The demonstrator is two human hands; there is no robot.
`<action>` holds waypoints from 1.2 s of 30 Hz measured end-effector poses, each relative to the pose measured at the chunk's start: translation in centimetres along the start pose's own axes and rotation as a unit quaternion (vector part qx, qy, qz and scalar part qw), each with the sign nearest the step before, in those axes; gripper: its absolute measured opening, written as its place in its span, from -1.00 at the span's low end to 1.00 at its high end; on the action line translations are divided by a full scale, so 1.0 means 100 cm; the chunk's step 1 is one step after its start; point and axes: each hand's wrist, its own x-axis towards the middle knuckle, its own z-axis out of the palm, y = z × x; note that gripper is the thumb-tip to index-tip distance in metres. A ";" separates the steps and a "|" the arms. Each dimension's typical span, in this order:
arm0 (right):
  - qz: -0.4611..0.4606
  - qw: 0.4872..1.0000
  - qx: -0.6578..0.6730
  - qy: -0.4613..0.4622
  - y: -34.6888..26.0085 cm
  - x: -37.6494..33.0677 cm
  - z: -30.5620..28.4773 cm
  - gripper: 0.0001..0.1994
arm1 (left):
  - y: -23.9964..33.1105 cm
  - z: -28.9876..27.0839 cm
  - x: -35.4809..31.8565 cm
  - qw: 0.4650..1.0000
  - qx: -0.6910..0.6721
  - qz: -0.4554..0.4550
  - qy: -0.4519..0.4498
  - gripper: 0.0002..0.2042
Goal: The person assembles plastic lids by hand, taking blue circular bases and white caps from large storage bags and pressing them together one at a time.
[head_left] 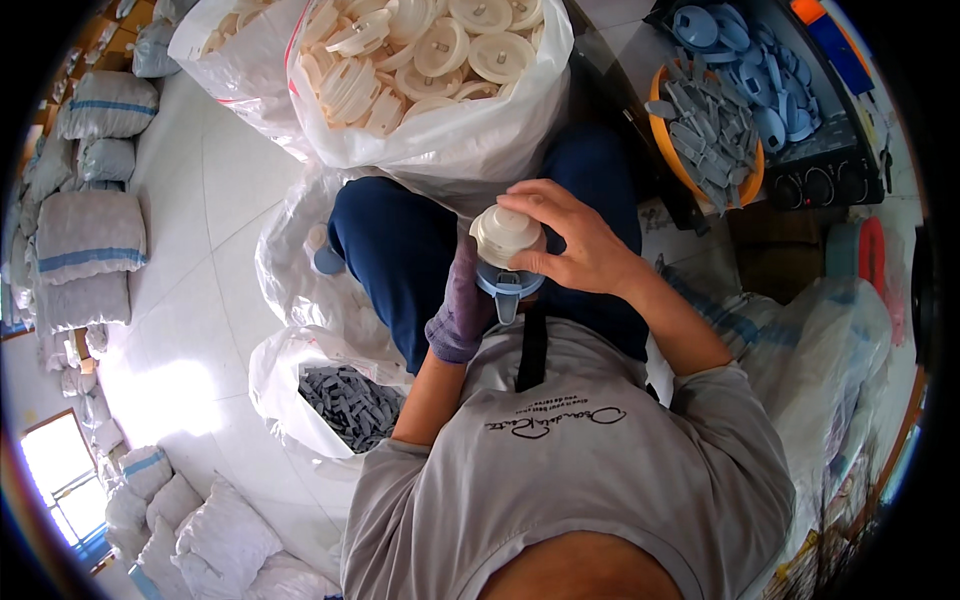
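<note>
My left hand (460,305), in a purple-grey glove, is closed round the side of a light blue lid (500,280) with a hanging clip, just above my lap. A cream, rounded, stepped plastic part (502,234) sits on top of the lid. Bare fingers of my right hand (580,238) grip this cream part from above and from the right. The underside of the lid, and how the two pieces join, are hidden.
Beyond my knees stands a white bag (440,148) of cream round lids. An orange bowl (751,187) of grey strips and a black tray (868,120) of blue lids are at right. Small grey parts fill a bag (280,405) at left. Stuffed sacks (90,225) line the far left.
</note>
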 end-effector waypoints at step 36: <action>-0.126 0.990 0.021 0.055 -0.002 -0.016 0.017 -0.49 | -0.001 -0.004 -0.007 0.987 0.126 0.101 -0.011 -0.37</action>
